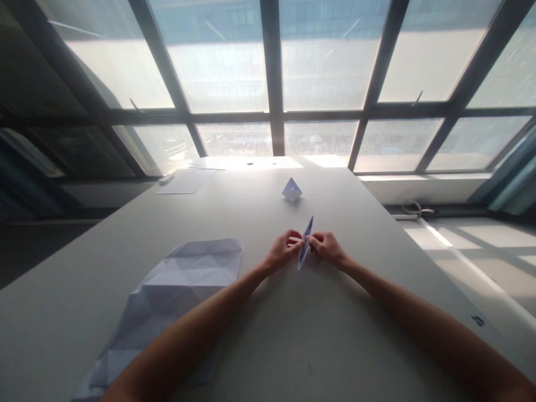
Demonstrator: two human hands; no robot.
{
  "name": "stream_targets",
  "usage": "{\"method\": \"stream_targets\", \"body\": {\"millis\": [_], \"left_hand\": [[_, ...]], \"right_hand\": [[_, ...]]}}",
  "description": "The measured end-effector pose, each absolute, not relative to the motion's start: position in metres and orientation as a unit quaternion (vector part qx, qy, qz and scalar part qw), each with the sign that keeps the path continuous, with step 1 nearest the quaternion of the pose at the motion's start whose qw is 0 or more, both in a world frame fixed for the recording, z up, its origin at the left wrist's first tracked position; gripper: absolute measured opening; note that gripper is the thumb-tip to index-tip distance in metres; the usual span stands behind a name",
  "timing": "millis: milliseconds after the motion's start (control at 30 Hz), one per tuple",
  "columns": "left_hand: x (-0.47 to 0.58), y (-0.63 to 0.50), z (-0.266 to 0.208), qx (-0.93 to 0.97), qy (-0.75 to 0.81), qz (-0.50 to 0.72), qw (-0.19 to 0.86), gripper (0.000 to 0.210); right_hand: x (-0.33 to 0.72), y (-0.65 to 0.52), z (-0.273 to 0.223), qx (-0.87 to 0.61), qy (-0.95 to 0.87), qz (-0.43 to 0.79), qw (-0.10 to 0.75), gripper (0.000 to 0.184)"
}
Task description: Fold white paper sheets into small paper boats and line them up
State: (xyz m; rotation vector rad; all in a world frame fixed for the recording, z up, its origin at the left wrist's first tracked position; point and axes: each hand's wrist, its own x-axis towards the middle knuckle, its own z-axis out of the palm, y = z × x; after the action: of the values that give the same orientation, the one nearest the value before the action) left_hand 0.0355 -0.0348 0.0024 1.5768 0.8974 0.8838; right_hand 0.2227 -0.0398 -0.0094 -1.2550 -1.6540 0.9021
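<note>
Between my two hands stands a small folded piece of paper point(307, 230), seen nearly edge-on, with pointed ends at top and bottom. The fingers of my left hand point(282, 250) pinch its left side. My right hand point(329, 247) grips it from the right with thumb and forefinger. Beyond the hands, a finished-looking folded paper boat point(292, 190) with a peaked middle sits on the white table point(343, 324). A large creased sheet of paper point(180, 279) lies to the left, partly hidden under my left forearm.
Flat white sheets point(184, 182) lie at the table's far left, with a small pale object point(166, 179) beside them. A small black item point(477, 320) is near the right edge. Large windows point(274, 72) rise behind the table. A coiled cable point(412, 208) lies beyond its right side.
</note>
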Motion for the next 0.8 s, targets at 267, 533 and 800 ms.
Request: {"method": "stream_targets", "body": {"millis": [267,533,800], "left_hand": [[0.035,-0.03,0.003,0.667,0.426,0.389,0.472,0.038],[0.036,-0.03,0.003,0.659,0.434,0.395,0.47,0.043],[0.035,-0.035,0.009,0.601,0.451,0.424,0.506,0.042]], "right_hand": [[0.224,-0.044,-0.001,-0.481,-0.661,0.415,0.4,0.031],[0.228,-0.044,0.005,-0.486,-0.638,0.466,0.374,0.019],[0.225,-0.045,0.005,-0.508,-0.614,0.473,0.376,0.017]]}}
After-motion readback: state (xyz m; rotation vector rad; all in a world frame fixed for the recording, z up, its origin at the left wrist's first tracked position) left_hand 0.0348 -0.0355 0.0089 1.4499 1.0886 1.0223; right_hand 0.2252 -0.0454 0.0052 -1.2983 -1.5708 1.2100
